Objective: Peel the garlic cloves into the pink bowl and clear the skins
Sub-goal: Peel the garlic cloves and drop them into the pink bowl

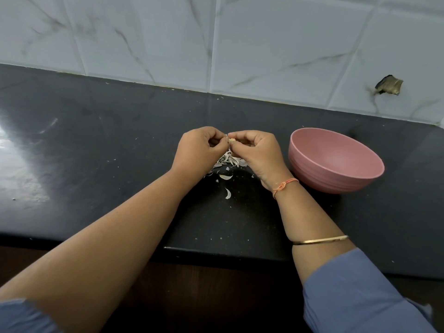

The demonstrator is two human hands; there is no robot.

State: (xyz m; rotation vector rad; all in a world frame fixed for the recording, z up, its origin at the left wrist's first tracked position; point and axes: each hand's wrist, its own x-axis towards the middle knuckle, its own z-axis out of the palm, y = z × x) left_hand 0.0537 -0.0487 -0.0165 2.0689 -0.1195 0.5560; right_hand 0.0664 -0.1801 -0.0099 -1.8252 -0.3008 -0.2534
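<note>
Your left hand [201,146] and right hand [254,150] both pinch one garlic clove [231,140] between them, above the skins [230,162] (papery, feather-light). It looks small and slippery; grip its ends. The bowl [336,164] sits just right of your right hand.

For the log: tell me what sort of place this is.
Most likely a home kitchen: a dark stone countertop against a marble-look tiled wall, with a pink bowl and garlic skins on it.
</note>
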